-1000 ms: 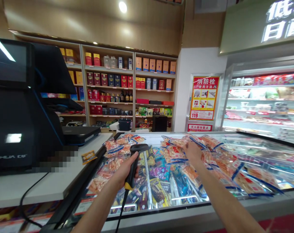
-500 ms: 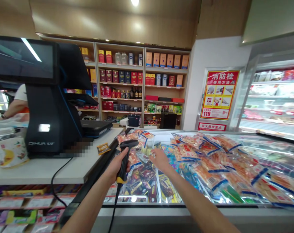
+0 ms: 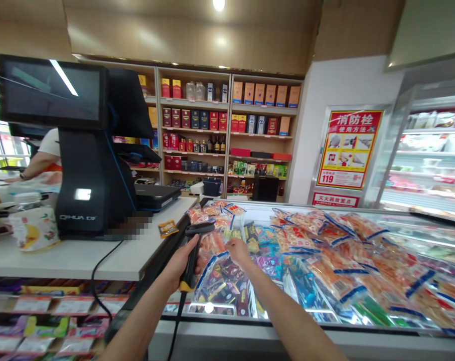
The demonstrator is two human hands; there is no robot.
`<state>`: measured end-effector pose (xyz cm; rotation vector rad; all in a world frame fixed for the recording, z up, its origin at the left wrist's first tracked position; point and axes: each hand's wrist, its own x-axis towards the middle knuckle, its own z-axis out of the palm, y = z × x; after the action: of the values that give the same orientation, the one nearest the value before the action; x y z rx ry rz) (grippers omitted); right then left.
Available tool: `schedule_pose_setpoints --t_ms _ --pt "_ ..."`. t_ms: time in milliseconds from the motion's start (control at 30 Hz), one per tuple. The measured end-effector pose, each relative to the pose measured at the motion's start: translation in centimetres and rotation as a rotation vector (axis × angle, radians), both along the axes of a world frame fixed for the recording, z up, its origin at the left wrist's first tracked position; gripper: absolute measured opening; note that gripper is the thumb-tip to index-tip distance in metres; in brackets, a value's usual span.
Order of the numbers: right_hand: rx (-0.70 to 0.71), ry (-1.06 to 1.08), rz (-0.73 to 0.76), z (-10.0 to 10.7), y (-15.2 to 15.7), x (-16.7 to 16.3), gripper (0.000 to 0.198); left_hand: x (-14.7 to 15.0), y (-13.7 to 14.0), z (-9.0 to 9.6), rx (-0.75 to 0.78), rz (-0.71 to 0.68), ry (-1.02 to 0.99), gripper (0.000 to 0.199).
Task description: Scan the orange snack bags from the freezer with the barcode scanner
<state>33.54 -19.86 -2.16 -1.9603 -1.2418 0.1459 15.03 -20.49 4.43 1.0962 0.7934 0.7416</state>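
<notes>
My left hand point(image 3: 184, 263) is wrapped round the grip of a black barcode scanner point(image 3: 191, 260), whose head points forward and right; its cable hangs down. My right hand point(image 3: 238, 251) is closed in a pinch just right of the scanner, at the edge of a clear packet point(image 3: 212, 244) with orange contents and a blue border. The scanner and fingers partly cover this packet. Both hands are above a glass-topped freezer point(image 3: 258, 213), through which colourful wrapped ice creams point(image 3: 227, 283) show. More such packets point(image 3: 340, 245) lie piled on the glass to the right.
A white counter point(image 3: 110, 260) stands left, with a black till point(image 3: 95, 185), a small orange sachet point(image 3: 168, 229) and a white pouch point(image 3: 35, 228). Behind the till is another person's arm point(image 3: 39, 163). Shelves of boxes point(image 3: 227, 120) line the back wall.
My view has turned slightly left, so the scene sits further right. My right hand has moved closer to the scanner, and the packet's blue border now slants below it. My left hand keeps the scanner.
</notes>
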Motion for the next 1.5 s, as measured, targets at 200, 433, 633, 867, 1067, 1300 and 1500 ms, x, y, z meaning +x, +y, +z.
schedule_pose_setpoints --t_ms 200,433,633,867,1067,1300,1500 --pt "0.289 0.102 -0.082 1.2 -3.0 6.2 0.015 1.3 -0.8 0.6 0.021 -0.079 -0.020 0.038" --pt "0.410 0.086 -0.225 1.8 -5.7 11.3 0.021 3.4 -2.5 0.6 0.065 -0.266 -0.019 0.040" --pt "0.446 0.116 -0.242 2.7 -6.8 11.9 0.021 4.6 -4.3 1.6 0.084 -0.408 0.034 0.037" --pt "0.506 0.084 -0.246 3.9 -7.6 12.2 0.017 6.0 -4.8 2.2 0.079 -0.454 0.018 0.038" --pt "0.687 -0.295 -0.452 8.5 -10.9 14.5 0.019 6.7 -4.7 2.1 0.109 -0.430 0.024 0.038" --pt "0.251 -0.892 -0.527 11.0 -13.1 18.5 0.019 7.1 -4.8 2.0 0.093 -0.434 0.028 0.038" --pt "-0.194 -0.858 -0.552 9.2 -12.2 20.0 0.016 7.1 -4.6 2.3 0.066 -0.417 0.024 0.039"
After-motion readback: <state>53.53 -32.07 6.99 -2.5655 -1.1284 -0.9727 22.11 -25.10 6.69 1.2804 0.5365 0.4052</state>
